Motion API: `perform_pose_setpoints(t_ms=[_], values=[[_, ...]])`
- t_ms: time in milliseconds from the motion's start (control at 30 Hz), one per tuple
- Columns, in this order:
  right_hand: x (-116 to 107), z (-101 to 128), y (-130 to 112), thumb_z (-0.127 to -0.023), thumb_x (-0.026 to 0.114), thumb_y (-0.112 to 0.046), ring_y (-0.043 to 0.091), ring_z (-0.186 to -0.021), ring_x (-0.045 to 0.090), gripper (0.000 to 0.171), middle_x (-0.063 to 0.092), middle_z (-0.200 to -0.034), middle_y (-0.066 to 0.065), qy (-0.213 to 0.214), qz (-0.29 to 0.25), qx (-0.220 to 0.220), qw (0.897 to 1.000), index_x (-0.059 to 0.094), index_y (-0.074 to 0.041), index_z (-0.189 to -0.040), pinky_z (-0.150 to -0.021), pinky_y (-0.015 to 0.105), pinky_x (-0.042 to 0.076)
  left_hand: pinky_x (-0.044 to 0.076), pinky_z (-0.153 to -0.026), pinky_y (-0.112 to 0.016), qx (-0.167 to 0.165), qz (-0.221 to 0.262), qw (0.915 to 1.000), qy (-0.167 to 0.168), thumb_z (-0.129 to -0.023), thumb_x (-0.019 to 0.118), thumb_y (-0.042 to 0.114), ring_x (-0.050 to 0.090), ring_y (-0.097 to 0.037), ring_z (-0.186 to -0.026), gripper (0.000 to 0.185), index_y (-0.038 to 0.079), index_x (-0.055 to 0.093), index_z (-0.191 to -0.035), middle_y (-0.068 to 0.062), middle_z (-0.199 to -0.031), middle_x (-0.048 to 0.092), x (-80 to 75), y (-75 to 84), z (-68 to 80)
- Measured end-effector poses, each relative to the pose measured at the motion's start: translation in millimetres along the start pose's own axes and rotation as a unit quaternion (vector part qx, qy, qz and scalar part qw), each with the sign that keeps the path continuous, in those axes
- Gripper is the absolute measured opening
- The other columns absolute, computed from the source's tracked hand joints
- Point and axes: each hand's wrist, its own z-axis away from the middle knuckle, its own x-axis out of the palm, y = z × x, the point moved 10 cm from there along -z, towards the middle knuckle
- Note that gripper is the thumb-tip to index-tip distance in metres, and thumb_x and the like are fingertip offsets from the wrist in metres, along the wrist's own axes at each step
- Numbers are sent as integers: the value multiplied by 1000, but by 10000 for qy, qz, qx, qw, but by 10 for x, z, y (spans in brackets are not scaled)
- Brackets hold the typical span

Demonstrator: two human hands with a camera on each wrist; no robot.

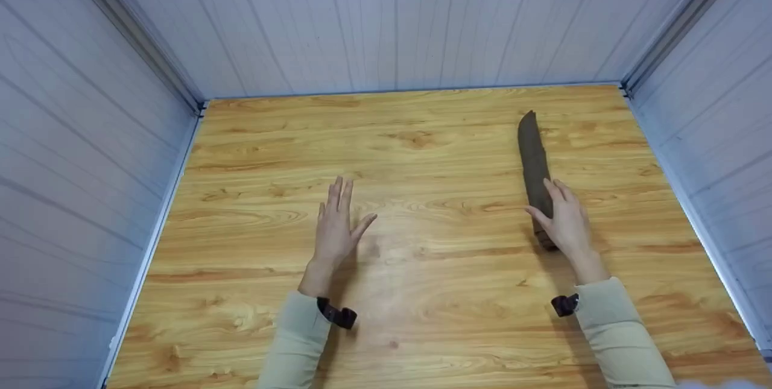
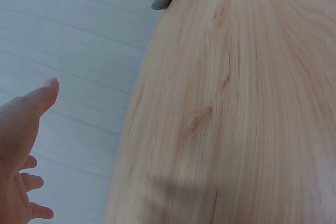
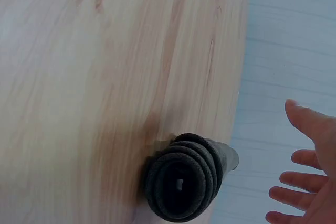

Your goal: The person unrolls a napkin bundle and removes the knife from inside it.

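Pale, wood-grained wall panels [image 1: 386, 21] are enclosing the work area at the back and on both sides, probably to give the cameras a plain background. Between them a wood-patterned tabletop [image 1: 446, 316] is spreading out, serving as the flat support for the work. Two light sleeves [image 1: 621, 328] are reaching in from the near edge, ending at the wrists, perhaps so that the fingers are working unhindered.

A dark, rolled-up cloth [image 1: 532, 148] is lying on the right part of the tabletop, its length running from near the right hand [image 1: 567, 223] toward the back wall and leaning slightly left. The right wrist view is showing its near end as a spiral of wound layers around a hollow; the winding is presumably keeping the fabric compact and narrow.

The right hand is hovering over the near part of the roll, thumb toward its left side and fingers toward its right, likely lined up with its width. These fingers are standing apart, not clamping the cloth. The left hand [image 1: 333, 232] is hanging over bare wood, well apart from the roll, fingers extended and thumb spreading outward; it is holding nothing. Small dark wrist devices [image 1: 344, 316] are sitting at the cuffs, seemingly angled for viewing each hand's work.
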Motion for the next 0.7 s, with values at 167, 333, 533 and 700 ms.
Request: perform_pose_setpoints(t_ms=[167, 333, 533, 700], values=[[-5, 27, 37, -75, 71, -21, 46, -104, 44, 57, 46, -117, 30, 141, -216, -46, 9997, 50, 7, -119, -85, 57, 34, 24, -94, -58, 139, 143, 9997, 167, -84, 56, 41, 20, -34, -129, 75, 2, 23, -139, -17, -143, 19, 37, 103, -10], [14, 67, 75, -73, 73, -17, 45, -101, 46, 52, 50, -112, 29, 164, -266, -32, 9995, 53, 7, -114, -84, 55, 35, 27, -96, -52, 312, 379, 9983, 319, -85, 59, 31, 28, -34, -125, 70, 0, 24, -138, -19, -140, 23, 99, 207, -20], [39, 100, 94, -71, 74, -15, 43, -95, 49, 46, 53, -104, 28, 151, -304, -24, 9994, 57, 6, -108, -80, 53, 37, 34, -94, -43, 373, 606, 9968, 370, -86, 59, 28, 35, -33, -121, 66, -1, 27, -136, -22, -137, 29, 206, 319, -28], [85, 120, 107, -71, 75, -13, 42, -92, 49, 44, 53, -102, 27, 32, -307, -56, 9995, 58, 7, -106, -78, 53, 39, 41, -88, -39, 308, 797, 9959, 283, -86, 58, 27, 41, -31, -116, 64, 0, 28, -136, -20, -136, 31, 311, 391, -29]])
